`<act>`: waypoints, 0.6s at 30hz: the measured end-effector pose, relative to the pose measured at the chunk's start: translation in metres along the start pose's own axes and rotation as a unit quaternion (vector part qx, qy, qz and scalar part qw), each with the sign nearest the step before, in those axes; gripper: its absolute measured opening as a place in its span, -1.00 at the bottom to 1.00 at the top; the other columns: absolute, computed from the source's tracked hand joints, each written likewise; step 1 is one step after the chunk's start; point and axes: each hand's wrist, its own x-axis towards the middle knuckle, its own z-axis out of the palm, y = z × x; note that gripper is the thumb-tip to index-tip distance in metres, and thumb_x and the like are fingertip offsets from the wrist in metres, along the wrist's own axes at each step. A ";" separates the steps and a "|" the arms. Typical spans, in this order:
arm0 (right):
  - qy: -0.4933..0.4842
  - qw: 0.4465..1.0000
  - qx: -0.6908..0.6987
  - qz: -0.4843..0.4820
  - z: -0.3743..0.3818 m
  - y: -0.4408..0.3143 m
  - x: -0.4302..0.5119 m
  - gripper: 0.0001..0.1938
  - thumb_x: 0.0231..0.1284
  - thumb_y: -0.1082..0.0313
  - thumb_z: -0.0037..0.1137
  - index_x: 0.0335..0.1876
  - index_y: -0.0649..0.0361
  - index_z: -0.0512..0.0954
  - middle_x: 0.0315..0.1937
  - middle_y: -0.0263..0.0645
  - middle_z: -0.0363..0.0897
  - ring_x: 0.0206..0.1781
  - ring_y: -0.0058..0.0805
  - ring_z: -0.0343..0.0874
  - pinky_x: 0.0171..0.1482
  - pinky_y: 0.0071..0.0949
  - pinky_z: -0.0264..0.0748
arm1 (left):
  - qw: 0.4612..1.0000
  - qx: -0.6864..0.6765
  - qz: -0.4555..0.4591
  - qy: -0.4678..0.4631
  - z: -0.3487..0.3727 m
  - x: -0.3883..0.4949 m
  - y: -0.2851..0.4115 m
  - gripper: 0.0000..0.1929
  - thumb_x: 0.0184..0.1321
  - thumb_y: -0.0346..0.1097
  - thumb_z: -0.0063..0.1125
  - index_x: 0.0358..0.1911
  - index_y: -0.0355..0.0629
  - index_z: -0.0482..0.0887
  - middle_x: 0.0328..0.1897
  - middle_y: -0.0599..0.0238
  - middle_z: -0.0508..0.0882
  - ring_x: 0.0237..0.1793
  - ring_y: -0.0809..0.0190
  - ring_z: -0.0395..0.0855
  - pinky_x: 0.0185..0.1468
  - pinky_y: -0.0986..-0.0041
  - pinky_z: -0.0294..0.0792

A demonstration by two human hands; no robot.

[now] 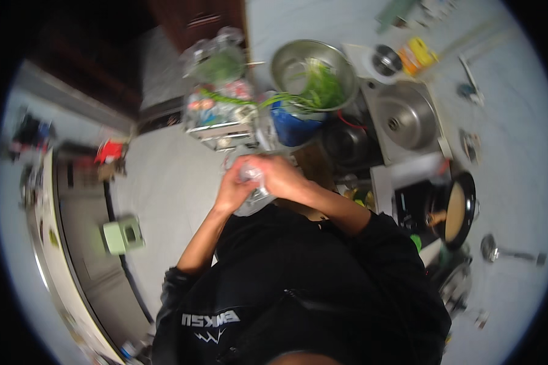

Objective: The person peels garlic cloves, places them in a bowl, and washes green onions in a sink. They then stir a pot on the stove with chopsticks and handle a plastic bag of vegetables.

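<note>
Both of my hands are close together in front of my body, gripping a clear plastic bag point(255, 200). My left hand point(237, 186) has its fingers around the bunched plastic from one side. From the other side my right hand point(278, 175) closes on the same bunched part. Below my fingers the bag hangs loose towards my black top. Motion blur hides the exact finger positions and whatever the bag may contain.
Beyond my hands stands a rack point(219, 130) of bagged goods. A large metal bowl point(287, 75) holds leafy greens point(326, 86). To the right are a steel sink point(408, 121) and a lidded pan point(459, 212). A green stool point(121, 236) stands on the floor, left.
</note>
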 end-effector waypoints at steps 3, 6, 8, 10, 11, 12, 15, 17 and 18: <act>0.030 0.998 0.045 0.038 -0.037 -0.020 0.009 -0.61 -0.02 0.58 0.00 0.02 0.18 0.41 -0.27 0.04 0.59 -0.17 0.05 0.59 -0.18 -0.13 0.49 | 0.987 0.102 -0.116 0.035 0.002 0.019 0.016 -0.84 0.14 -0.57 0.13 -0.24 -0.17 0.51 -0.44 0.45 0.55 -0.46 0.49 0.47 -0.43 0.61 0.33; -0.047 0.967 0.188 0.166 -0.081 -0.015 -0.010 -0.39 0.02 0.45 0.17 0.27 0.12 0.27 -0.04 -0.04 0.52 0.07 -0.15 0.52 0.08 -0.27 0.42 | 0.994 0.056 -0.080 0.044 0.013 0.038 0.028 -0.92 0.24 -0.48 0.06 -0.38 -0.12 0.47 -0.58 0.50 0.49 -0.64 0.54 0.33 -0.56 0.64 0.18; 0.003 0.982 0.150 0.113 -0.096 -0.009 -0.019 -0.32 -0.03 0.41 0.24 0.30 0.13 0.25 0.09 -0.06 0.44 0.17 -0.14 0.43 0.18 -0.30 0.33 | 0.995 0.061 -0.082 0.024 0.022 0.056 0.039 -0.95 0.23 -0.47 0.05 -0.36 -0.15 0.49 -0.55 0.45 0.52 -0.58 0.50 0.41 -0.51 0.61 0.25; 0.026 0.983 0.150 0.106 -0.102 0.002 -0.028 -0.19 -0.14 0.34 0.36 0.33 0.15 0.21 0.26 -0.10 0.27 0.30 -0.14 0.27 0.32 -0.34 0.19 | 0.987 0.141 -0.033 -0.073 0.038 0.080 0.051 -0.96 0.18 -0.49 0.06 -0.33 -0.18 0.51 -0.52 0.37 0.54 -0.52 0.40 0.47 -0.43 0.54 0.31; 0.082 0.981 0.148 0.097 -0.099 0.008 -0.031 -0.19 -0.16 0.31 0.37 0.32 0.15 0.21 0.23 -0.07 0.29 0.29 -0.12 0.29 0.30 -0.33 0.23 | 0.977 0.177 -0.005 -0.121 0.048 0.089 0.059 -0.94 0.16 -0.50 0.07 -0.32 -0.19 0.51 -0.50 0.33 0.56 -0.50 0.36 0.50 -0.40 0.51 0.34; 0.135 0.977 0.143 0.085 -0.094 0.015 -0.030 -0.18 -0.17 0.28 0.39 0.31 0.15 0.22 0.21 -0.05 0.32 0.27 -0.09 0.32 0.27 -0.32 0.26 | 0.960 0.223 0.067 -0.157 0.063 0.100 0.065 -0.88 0.07 -0.53 0.06 -0.30 -0.22 0.53 -0.43 0.13 0.60 -0.39 0.09 0.58 -0.28 0.33 0.41; 0.327 0.911 0.208 0.143 -0.092 0.049 -0.035 -0.54 -0.08 0.23 0.31 0.01 0.08 0.46 0.00 -0.19 0.49 0.10 -0.20 0.48 0.09 -0.35 0.42 | 0.895 0.312 0.213 -0.238 0.105 0.144 0.080 -0.74 0.06 -0.52 0.09 -0.13 -0.24 0.53 -0.31 0.13 0.63 -0.34 0.08 0.58 -0.27 0.32 0.41; 0.375 0.919 -0.011 0.123 -0.107 0.083 -0.042 -0.67 -0.02 0.30 0.23 -0.09 0.11 0.49 -0.10 -0.21 0.52 -0.02 -0.18 0.53 0.00 -0.39 0.47 | 0.841 0.415 0.180 -0.297 0.138 0.163 0.084 -0.67 0.03 -0.48 0.11 -0.06 -0.23 0.53 -0.27 0.01 0.64 -0.19 -0.10 0.57 -0.09 0.20 0.40; 0.391 0.910 -0.045 0.127 -0.115 0.096 -0.056 -0.72 0.00 0.34 0.19 -0.12 0.12 0.50 -0.14 -0.21 0.53 -0.06 -0.22 0.55 -0.04 -0.41 0.48 | 0.831 0.398 0.165 -0.353 0.153 0.176 0.085 -0.55 0.05 -0.43 0.14 0.09 -0.19 0.46 -0.15 -0.03 0.62 -0.10 -0.11 0.55 0.03 0.18 0.37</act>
